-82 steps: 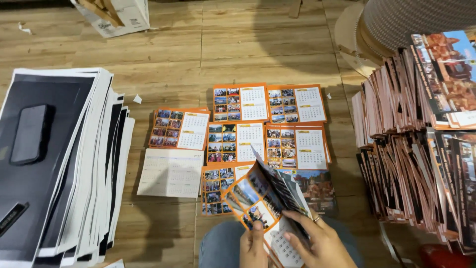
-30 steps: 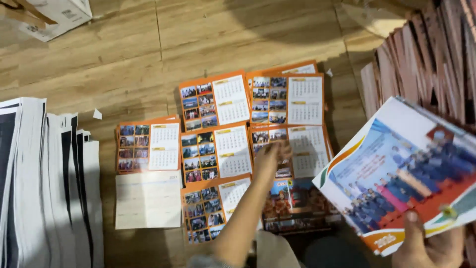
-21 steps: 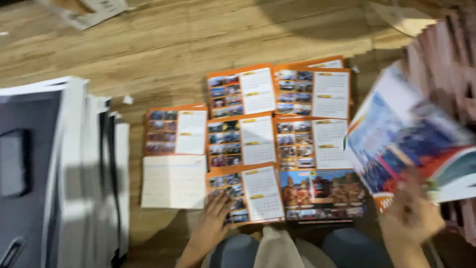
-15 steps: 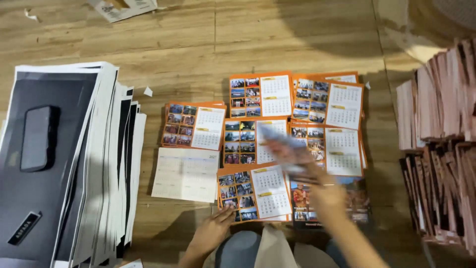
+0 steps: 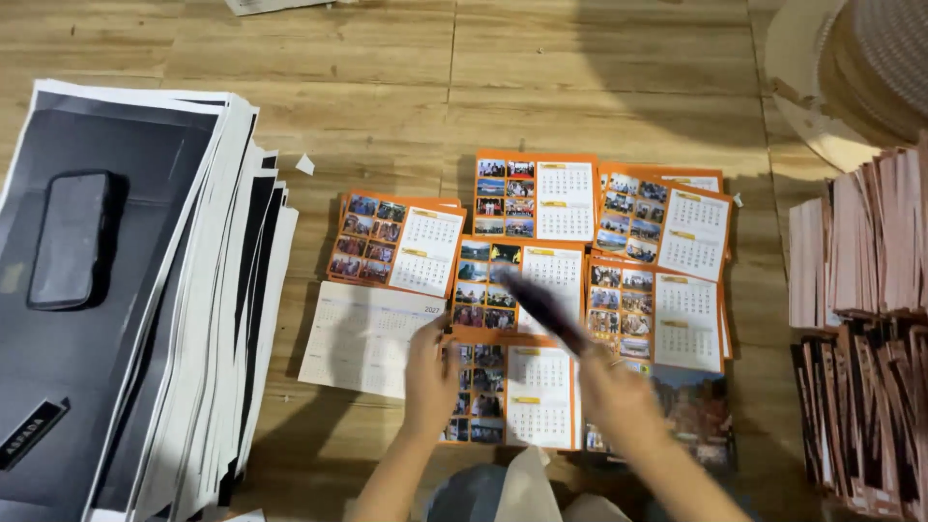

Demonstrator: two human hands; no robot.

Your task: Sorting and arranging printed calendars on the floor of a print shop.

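- Our left hand [image 5: 432, 372] lies flat, fingers together, on the front calendar sheet [image 5: 512, 394], at its left edge, and presses it on the wooden floor [image 5: 387, 87].
- Our right hand [image 5: 619, 396] is over the right edge of the same sheet. It holds a dark blurred sheet [image 5: 543, 307] that stands up from the hand toward the middle of the piles. We cannot tell how the fingers close on it, because the picture is blurred there.
- The front calendar sheet has an orange border, small photos on the left and a month grid on the right.
- Around it lie other orange calendar piles [image 5: 619, 242], in rows, touching or overlapping each other.
- A pale calendar page [image 5: 362, 338] lies just beside our left hand.
- On the left is a big stack of black and white sheets [image 5: 193, 319], with a dark phone [image 5: 70, 240] on top.
- On the right stand stacks of folded prints [image 5: 865, 338], well apart from our hands.
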